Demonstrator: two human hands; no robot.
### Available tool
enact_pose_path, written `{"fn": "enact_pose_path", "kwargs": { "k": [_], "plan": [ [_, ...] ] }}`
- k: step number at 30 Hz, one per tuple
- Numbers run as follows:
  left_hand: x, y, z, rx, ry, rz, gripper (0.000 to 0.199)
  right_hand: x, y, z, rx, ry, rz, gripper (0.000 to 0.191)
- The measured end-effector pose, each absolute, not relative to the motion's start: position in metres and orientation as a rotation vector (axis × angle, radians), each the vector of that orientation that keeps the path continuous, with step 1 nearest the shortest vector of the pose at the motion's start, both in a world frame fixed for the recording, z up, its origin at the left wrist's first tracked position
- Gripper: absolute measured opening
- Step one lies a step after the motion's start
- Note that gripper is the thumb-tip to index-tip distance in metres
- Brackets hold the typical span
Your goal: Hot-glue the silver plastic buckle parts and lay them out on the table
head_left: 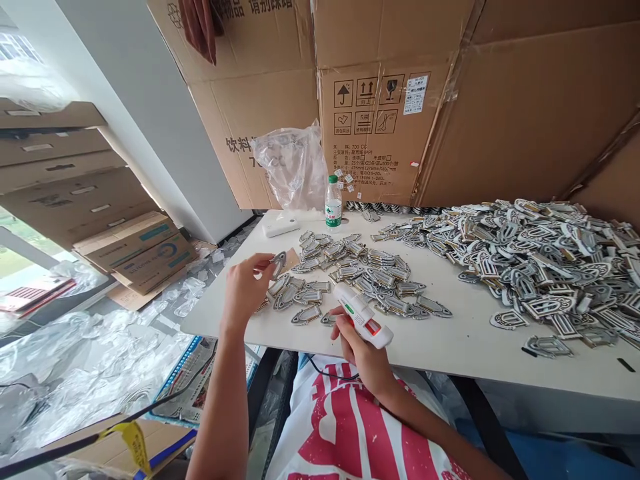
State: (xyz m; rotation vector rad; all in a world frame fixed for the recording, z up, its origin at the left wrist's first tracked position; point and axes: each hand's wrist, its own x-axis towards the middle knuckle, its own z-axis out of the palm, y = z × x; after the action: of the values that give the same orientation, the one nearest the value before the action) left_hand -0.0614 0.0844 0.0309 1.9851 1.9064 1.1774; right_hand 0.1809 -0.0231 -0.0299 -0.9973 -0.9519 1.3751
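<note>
My left hand (249, 283) is raised over the left part of the white table (215, 313). Its fingertips pinch a small grey arch-shaped piece (279, 264) with a pointed end. In my right hand (364, 353) is a white hot glue gun (361, 316) with a green label and an orange-red part, its front end directed up and left. Between and beyond my hands lies a loose spread of similar grey pieces (307, 313), some with brown edges. A tan card (290, 260) lies just behind the held piece, partly hidden.
A large heap of grey pieces (540, 260) covers the table's right side. At the back stand a green-capped water bottle (333, 203), a white box (281, 228) and a clear plastic bag (295, 167). Cardboard (380, 40) walls the rear. Plastic wrap (55, 373) litters the floor at left.
</note>
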Motion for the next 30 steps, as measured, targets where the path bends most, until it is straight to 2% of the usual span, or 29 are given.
{"fn": "enact_pose_path", "kwargs": {
  "k": [9,17,23,30],
  "plan": [
    [-0.069,0.105,-0.002,2.097,2.033,0.666,0.031,0.181,-0.02,-0.038,-1.011,-0.958,1.324,0.055],
    [-0.077,0.114,-0.005,2.045,2.198,0.843,0.032,0.181,-0.019,-0.043,-1.001,-0.947,1.293,0.05],
    [-0.081,0.12,-0.015,2.132,2.309,0.645,0.034,0.181,-0.019,-0.041,-0.982,-0.918,1.307,0.049],
    [-0.074,0.122,-0.024,2.151,2.327,0.581,0.036,0.181,-0.019,-0.039,-0.974,-0.917,1.289,0.051]
  ]
}}
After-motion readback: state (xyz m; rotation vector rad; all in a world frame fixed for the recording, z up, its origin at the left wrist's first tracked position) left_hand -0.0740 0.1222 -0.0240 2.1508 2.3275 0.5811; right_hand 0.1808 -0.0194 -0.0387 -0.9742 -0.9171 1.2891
